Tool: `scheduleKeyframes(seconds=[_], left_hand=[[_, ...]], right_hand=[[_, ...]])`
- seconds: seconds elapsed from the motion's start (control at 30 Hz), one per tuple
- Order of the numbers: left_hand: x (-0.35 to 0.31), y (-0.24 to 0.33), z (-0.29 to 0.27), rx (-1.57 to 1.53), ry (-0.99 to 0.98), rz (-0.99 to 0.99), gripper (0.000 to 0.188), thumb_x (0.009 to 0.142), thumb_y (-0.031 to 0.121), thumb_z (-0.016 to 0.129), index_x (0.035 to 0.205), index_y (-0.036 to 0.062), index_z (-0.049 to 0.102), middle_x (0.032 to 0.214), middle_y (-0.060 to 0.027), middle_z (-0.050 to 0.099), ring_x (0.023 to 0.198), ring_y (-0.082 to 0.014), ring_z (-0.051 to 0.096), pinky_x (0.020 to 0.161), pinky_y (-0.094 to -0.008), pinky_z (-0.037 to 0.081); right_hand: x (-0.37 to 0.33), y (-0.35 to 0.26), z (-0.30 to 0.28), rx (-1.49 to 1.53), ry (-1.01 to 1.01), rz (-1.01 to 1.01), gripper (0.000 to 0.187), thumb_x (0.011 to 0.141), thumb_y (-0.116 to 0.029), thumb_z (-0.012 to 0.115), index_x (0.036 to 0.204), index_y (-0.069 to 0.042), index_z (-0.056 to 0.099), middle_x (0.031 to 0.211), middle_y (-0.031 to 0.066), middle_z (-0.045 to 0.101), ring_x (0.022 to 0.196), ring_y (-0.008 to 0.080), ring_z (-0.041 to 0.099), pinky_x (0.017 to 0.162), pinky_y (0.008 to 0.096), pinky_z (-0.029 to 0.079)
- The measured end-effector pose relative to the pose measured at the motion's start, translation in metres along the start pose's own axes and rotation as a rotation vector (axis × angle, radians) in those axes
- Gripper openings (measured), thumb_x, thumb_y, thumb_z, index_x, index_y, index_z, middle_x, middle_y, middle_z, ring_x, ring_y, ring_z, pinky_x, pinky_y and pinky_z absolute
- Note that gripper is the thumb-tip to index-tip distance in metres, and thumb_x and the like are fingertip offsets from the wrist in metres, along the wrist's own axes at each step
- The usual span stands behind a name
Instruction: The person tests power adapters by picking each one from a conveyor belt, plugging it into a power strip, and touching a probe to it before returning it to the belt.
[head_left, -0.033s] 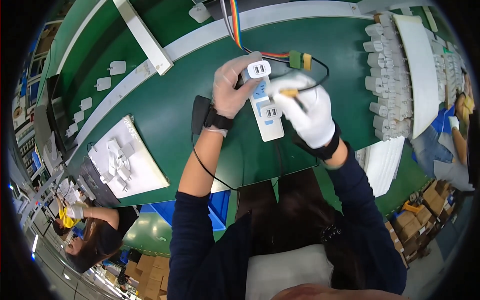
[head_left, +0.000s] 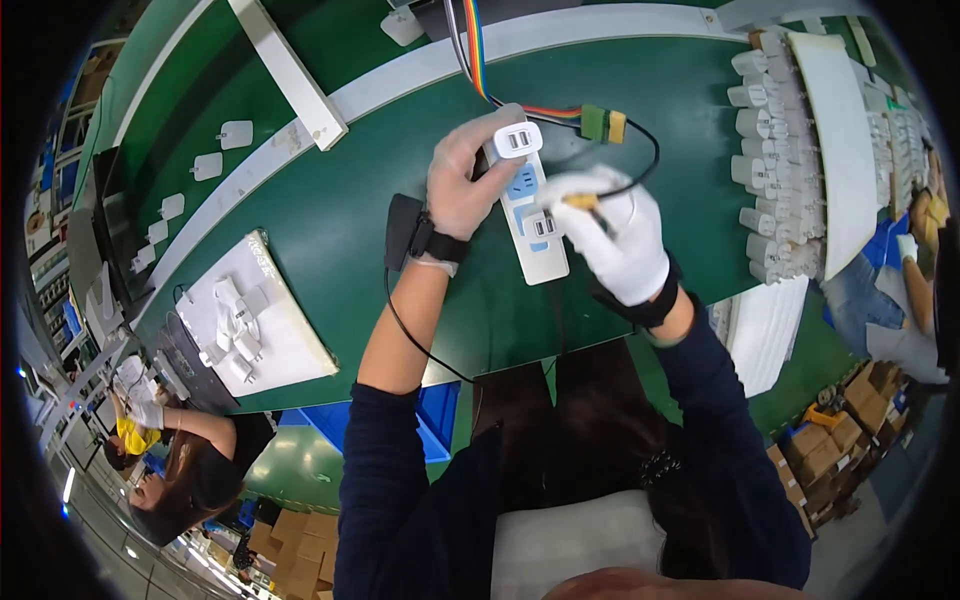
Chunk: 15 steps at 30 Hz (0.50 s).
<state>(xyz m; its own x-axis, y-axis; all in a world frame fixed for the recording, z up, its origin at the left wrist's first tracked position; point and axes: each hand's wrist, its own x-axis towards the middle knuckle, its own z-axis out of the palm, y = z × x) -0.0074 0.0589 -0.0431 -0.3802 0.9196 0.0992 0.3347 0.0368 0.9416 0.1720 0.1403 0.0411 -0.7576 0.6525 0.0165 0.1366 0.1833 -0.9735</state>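
A white power strip (head_left: 546,266) with blue sockets lies on the green bench. A white USB charger (head_left: 517,141) with two ports sits at its far end, and my left hand (head_left: 466,178), in a thin translucent glove, is closed round its side. A second two-port charger (head_left: 542,227) is on the strip, nearer me. My right hand (head_left: 618,240), in a white glove, pinches a yellow plug (head_left: 580,201) on a black cable, above and beside that nearer charger. The cable loops to a green and yellow connector block (head_left: 604,125). The right fingertips partly hide the strip's middle.
Rows of white chargers (head_left: 758,170) stand along the bench's right side by a white board (head_left: 832,150). On the left, a white pad (head_left: 300,340) bears several chargers. Rainbow ribbon wires (head_left: 474,50) cross the far rail. A co-worker (head_left: 215,450) is at lower left.
My right hand, with the yellow plug, has shifted slightly down toward me. My left hand stays on the far charger.
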Motion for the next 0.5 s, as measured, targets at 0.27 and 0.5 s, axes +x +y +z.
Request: scheduleKeyframes(seconds=[0.27,0.5], left_hand=[[0.051,0.016,-0.082,0.273,0.422,0.096,0.051,0.086,0.01,0.065,0.134,0.0021,0.048,0.126,-0.0191,0.058,0.11,-0.0244,0.059,0.093,-0.0324,0.048],[0.108,-0.062,-0.16,1.058,0.117,0.014,0.039,0.089,0.009,0.054,0.128,0.004,0.053,0.121,-0.0214,0.06,0.109,-0.0349,0.06,0.092,-0.0414,0.049]], right_hand=[[-0.013,0.019,-0.004,-0.485,-0.1,-0.197,0.015,0.082,-0.005,0.066,0.095,-0.01,0.068,0.078,0.0028,0.063,0.064,0.0217,0.055,0.062,0.033,0.044],[-0.024,0.013,0.006,-0.479,-0.03,-0.234,0.015,0.08,-0.008,0.069,0.094,-0.012,0.067,0.074,0.0023,0.06,0.063,0.023,0.054,0.062,0.0347,0.043]])
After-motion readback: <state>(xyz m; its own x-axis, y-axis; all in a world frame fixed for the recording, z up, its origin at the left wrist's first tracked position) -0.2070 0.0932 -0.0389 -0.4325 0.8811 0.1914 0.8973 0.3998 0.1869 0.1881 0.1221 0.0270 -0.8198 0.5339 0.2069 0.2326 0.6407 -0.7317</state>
